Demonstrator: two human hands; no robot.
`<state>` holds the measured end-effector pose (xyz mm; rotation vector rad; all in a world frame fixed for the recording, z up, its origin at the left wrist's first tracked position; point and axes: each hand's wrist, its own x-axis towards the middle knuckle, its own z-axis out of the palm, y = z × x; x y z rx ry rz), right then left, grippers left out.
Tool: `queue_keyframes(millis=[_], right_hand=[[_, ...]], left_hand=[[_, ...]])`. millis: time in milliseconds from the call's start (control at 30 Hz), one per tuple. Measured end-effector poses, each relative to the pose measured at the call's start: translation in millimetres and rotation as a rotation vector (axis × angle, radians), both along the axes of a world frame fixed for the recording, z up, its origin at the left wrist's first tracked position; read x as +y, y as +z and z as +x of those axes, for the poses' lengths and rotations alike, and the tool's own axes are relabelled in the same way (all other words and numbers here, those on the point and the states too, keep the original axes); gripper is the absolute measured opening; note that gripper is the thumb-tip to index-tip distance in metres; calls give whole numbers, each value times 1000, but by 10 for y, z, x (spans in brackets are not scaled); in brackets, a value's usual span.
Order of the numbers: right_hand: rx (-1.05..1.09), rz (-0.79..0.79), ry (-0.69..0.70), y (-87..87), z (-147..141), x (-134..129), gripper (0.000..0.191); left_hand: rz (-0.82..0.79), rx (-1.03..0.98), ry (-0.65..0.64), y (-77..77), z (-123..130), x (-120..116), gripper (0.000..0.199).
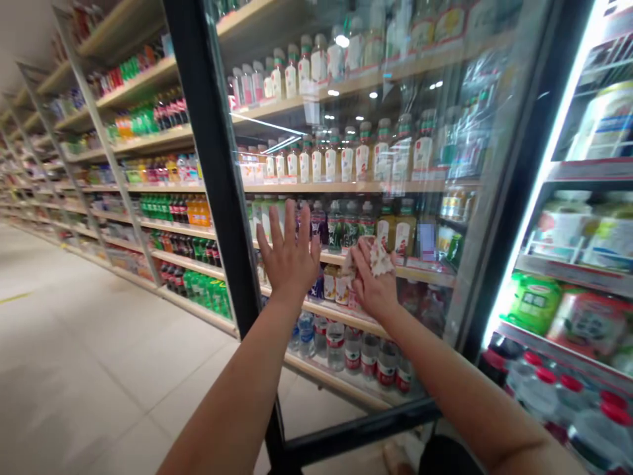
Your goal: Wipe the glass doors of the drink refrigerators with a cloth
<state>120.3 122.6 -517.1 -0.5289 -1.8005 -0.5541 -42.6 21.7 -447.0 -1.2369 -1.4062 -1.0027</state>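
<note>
A glass door (346, 412) in a black frame stands swung out before me. Against its pane, toward the left side, my left hand (289, 257) lies flat with fingers spread and nothing in it. To the right and slightly lower, my right hand (373, 284) presses a crumpled pale cloth (382, 258) with a faint pattern to the glass. Part of the cloth sticks out on both sides of the fingers. Bottles on shelves show through the pane, mixed with light reflections.
Beyond the pane, shelves hold juice bottles (346, 165) and water bottles (336, 343). A lit cooler (583, 264) with bottles and packs stands at the right. Long drink shelves (143, 158) run back along the left, beside a tiled floor (89, 356).
</note>
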Motion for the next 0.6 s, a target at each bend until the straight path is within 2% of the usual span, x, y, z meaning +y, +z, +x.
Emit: queue_keyframes(millis=[133, 167, 233, 333, 400, 500, 600], right_hand=[[210, 13, 1, 304, 84, 200, 68], [241, 30, 27, 328, 73, 213, 69], [219, 72, 93, 257, 27, 179, 70], [31, 107, 130, 25, -25, 80, 75], [-44, 113, 116, -11, -19, 76, 74], [77, 88, 126, 187, 10, 160, 71], [265, 64, 142, 352, -34, 161, 68]], left_hand=[[26, 12, 19, 23, -3, 18, 65], [29, 16, 27, 20, -3, 21, 64], [30, 35, 36, -24, -7, 21, 63], [21, 96, 24, -215, -11, 5, 61], [2, 144, 37, -392, -6, -13, 65], [-7, 175, 101, -599, 18, -31, 74], [-9, 156, 139, -658, 45, -28, 80]])
